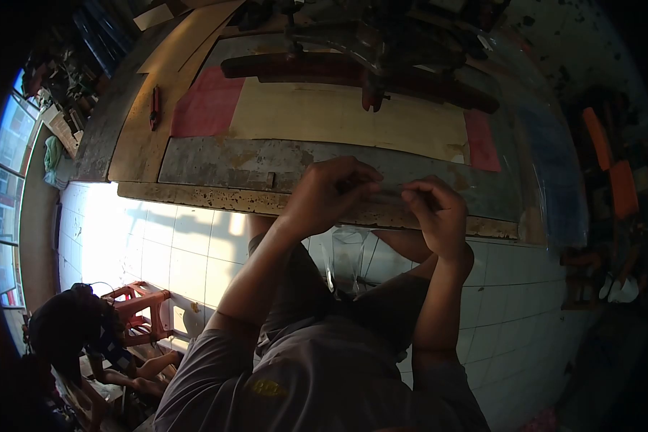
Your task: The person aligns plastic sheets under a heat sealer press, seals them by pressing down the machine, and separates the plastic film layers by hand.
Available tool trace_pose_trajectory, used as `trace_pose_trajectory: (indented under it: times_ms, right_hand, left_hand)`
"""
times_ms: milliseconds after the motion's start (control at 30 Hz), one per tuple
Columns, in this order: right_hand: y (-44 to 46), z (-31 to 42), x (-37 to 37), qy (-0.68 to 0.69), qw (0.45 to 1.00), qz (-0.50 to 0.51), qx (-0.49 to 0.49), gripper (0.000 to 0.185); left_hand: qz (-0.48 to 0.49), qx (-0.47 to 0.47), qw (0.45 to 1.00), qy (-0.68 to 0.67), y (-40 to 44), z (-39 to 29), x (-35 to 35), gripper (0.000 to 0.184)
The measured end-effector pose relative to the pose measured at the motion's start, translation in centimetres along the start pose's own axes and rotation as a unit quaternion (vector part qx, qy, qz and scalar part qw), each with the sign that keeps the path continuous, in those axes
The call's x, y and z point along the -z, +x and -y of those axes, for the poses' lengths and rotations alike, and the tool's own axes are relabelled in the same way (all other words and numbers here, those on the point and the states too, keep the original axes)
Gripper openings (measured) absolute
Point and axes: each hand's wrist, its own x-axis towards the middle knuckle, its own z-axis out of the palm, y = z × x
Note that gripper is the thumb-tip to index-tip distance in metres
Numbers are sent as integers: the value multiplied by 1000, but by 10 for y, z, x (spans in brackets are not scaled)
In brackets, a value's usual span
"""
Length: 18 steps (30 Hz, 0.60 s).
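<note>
Both hands are raised over the front edge of the workbench (216, 198), a short gap between them. My left hand (331, 191) has its fingers bent and its thumb and fingertips close together. Facing it, my right hand (437, 212) is curled with thumb and forefinger near each other. Whether anything thin is pinched in either hand is too small to tell. Clear plastic (348, 255) hangs below the bench edge between my knees. Behind the hands lies a grey metal plate (223, 162), with a pale yellow sheet (295, 115) and red end pieces (207, 101) on it.
A dark metal clamp bar (309, 72) spans the sheet. A red cutter (155, 108) lies at the bench's left. Blue clear plastic (554, 173) drapes over the right side. Another person (68, 331) is at lower left beside a red stool (140, 309).
</note>
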Motion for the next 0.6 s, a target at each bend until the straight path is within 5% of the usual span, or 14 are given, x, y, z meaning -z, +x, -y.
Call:
trace_pose_trajectory:
  times_ms: [600]
  right_hand:
    - [-4, 2, -6, -75, 993, 29, 81, 10]
  left_hand:
    - [48, -56, 996, 43, -3, 0, -4, 16]
